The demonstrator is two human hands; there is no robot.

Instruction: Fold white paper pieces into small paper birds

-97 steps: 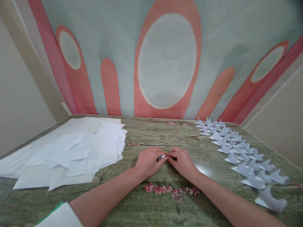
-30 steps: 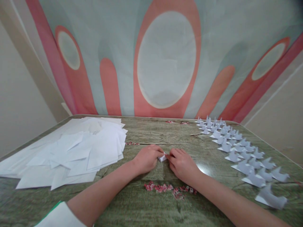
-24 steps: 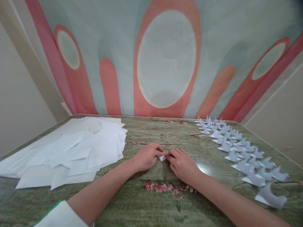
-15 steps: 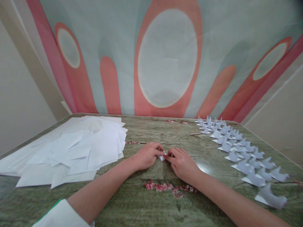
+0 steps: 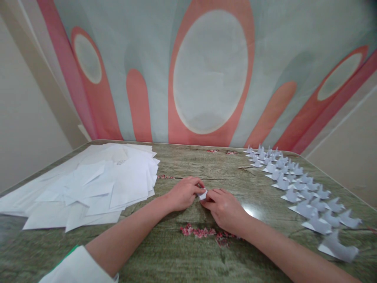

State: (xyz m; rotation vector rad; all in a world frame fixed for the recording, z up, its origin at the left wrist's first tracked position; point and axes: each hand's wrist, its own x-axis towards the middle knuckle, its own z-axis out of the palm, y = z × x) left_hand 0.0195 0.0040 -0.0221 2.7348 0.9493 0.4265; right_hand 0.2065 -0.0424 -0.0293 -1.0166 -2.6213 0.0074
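A small folded piece of white paper (image 5: 203,194) is held between my two hands at the middle of the table. My left hand (image 5: 186,193) is closed on its left side, thumb and fingers pinching the edge. From the right, my right hand (image 5: 223,205) grips the paper with thumb and index finger, the other fingers curled in. The exact folds are too small and partly covered by the fingers to make out.
A spread pile of white paper sheets (image 5: 129,181) lies on the left of the wood-patterned table (image 5: 165,251). Rows of folded white paper birds (image 5: 306,208) stand along the right side. Behind the table hangs a patterned backdrop (image 5: 159,78).
My right hand's index finger, stretched across the paper before, is now drawn back and curled at its right edge. My left hand stays almost in place. The view has shifted slightly.
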